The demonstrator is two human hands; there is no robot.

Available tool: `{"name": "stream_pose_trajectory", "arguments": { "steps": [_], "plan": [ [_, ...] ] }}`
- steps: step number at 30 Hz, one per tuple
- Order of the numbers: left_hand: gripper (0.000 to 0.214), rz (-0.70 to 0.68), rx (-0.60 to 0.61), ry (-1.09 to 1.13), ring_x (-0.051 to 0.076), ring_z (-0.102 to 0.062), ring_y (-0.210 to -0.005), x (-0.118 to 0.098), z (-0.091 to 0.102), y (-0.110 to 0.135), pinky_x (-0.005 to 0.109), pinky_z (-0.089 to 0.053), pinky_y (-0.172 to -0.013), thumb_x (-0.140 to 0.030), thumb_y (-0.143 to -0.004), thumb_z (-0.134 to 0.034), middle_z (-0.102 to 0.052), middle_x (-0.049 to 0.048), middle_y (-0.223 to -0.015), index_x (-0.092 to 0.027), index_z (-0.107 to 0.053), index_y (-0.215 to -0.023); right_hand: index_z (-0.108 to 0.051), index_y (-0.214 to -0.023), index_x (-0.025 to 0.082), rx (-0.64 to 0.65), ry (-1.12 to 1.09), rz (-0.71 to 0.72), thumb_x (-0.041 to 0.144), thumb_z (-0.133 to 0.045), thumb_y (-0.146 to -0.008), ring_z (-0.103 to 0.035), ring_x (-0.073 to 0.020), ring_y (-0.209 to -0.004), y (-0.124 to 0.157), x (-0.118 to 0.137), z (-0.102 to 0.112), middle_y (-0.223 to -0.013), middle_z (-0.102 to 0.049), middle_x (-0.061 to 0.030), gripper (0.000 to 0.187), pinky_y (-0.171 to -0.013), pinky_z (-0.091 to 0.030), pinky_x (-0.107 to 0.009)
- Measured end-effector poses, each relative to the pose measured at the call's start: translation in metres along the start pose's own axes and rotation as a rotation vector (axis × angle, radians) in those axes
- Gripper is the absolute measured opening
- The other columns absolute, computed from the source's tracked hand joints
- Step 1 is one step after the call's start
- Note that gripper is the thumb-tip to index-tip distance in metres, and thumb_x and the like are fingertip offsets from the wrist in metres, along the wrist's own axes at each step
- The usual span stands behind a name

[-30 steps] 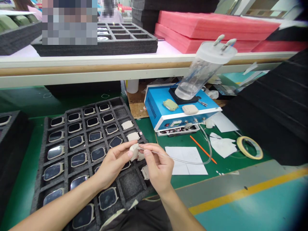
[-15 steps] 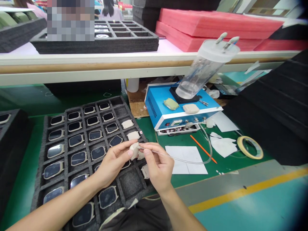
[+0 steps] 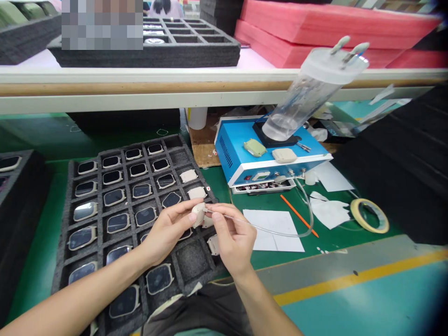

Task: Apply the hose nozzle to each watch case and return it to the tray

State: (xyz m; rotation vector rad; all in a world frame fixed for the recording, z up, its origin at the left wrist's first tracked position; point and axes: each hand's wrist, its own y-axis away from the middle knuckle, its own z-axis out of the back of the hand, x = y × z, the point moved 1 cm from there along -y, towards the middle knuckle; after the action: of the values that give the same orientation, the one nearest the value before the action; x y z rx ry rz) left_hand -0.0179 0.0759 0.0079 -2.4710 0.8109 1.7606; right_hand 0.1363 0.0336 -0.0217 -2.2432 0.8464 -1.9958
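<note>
My left hand (image 3: 167, 232) holds a beige plastic casing (image 3: 199, 214) between thumb and fingers, above a black foam tray (image 3: 185, 260). My right hand (image 3: 234, 236) pinches a thin clear tube (image 3: 266, 232), and the tube's tip meets the casing's edge. The tube runs right, then loops up to a blue machine (image 3: 224, 156). The tray's cells hold several dark-faced devices with pale frames (image 3: 118, 223). Loose beige casings (image 3: 197, 192) lie in the cells near my hands, partly hidden by them.
On the blue machine stand a tilted clear cylinder (image 3: 301, 98) and two casings (image 3: 284, 155). White paper (image 3: 273, 231), an orange pencil (image 3: 299, 215) and a tape roll (image 3: 369, 215) lie on the green mat. A shelf (image 3: 175, 88) with foam trays runs behind.
The whole scene sits slightly higher and further right in view. My hands keep the same hold on the casing and tube.
</note>
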Motion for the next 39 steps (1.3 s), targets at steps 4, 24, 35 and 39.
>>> {"name": "stream_pose_trajectory", "arguments": {
  "steps": [4, 24, 35, 39],
  "plan": [
    [0.047, 0.000, 0.001, 0.003, 0.021, -0.071, -0.108, 0.0001, -0.0004, 0.0002, 0.034, -0.048, -0.105, -0.046, -0.075, -0.096, -0.082, 0.0072, -0.123, -0.029, -0.085, -0.117, -0.082, -0.104, 0.028, 0.004, -0.002, 0.001, 0.019, -0.066, -0.100, -0.078, -0.0182, -0.096, 0.0000, -0.0003, -0.0004, -0.102, -0.079, -0.0053, 0.018, -0.080, -0.069, -0.028],
    [0.048, 0.004, -0.005, -0.015, 0.024, -0.070, -0.111, -0.0015, -0.0007, 0.0009, 0.037, -0.047, -0.107, -0.046, -0.076, -0.096, -0.082, 0.0072, -0.120, -0.028, -0.085, -0.119, -0.081, -0.105, 0.028, 0.005, 0.000, 0.002, 0.020, -0.066, -0.101, -0.078, -0.0181, -0.096, -0.0006, -0.0007, -0.0009, -0.102, -0.079, -0.0050, 0.018, -0.080, -0.069, -0.028],
    [0.050, 0.013, -0.015, -0.008, 0.024, -0.071, -0.109, -0.0018, -0.0017, 0.0010, 0.038, -0.047, -0.109, -0.047, -0.073, -0.097, -0.082, 0.0075, -0.118, -0.028, -0.085, -0.118, -0.081, -0.104, 0.027, 0.004, 0.005, 0.000, 0.020, -0.066, -0.100, -0.078, -0.0177, -0.095, -0.0003, 0.0010, -0.0006, -0.102, -0.080, -0.0048, 0.018, -0.080, -0.069, -0.028],
    [0.049, 0.009, -0.019, -0.006, 0.025, -0.071, -0.108, -0.0030, -0.0017, 0.0017, 0.039, -0.048, -0.107, -0.046, -0.074, -0.097, -0.082, 0.0088, -0.118, -0.026, -0.085, -0.117, -0.081, -0.102, 0.026, -0.005, 0.011, 0.004, 0.020, -0.067, -0.100, -0.079, -0.0185, -0.094, -0.0007, 0.0016, -0.0008, -0.101, -0.080, -0.0056, 0.016, -0.079, -0.069, -0.028]
  ]
}}
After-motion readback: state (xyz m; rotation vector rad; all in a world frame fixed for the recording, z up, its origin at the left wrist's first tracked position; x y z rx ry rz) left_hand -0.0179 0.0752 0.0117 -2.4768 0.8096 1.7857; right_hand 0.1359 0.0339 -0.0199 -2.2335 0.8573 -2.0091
